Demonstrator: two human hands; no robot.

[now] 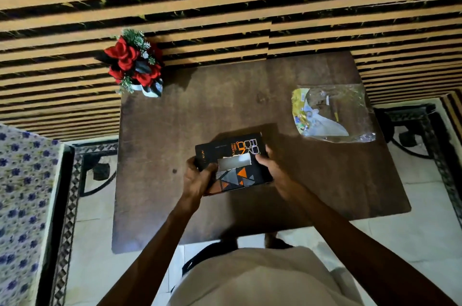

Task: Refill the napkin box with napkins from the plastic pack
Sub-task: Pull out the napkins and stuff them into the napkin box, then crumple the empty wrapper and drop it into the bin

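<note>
Near the counter's front edge, both hands gripped the black cardboard napkin box: left hand and right hand fingers pinched its ends. Clear plastic pack sat far-right; a squeeze could've crushed the slot.

The black napkin box carries large white and orange letters near its far right corner; they are too blurred to read surely. The plastic pack print is illegible.

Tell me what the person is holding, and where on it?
The black napkin box, held by its two short ends: left hand on one end, right hand on the other, fingers curled over the top edges.
</note>
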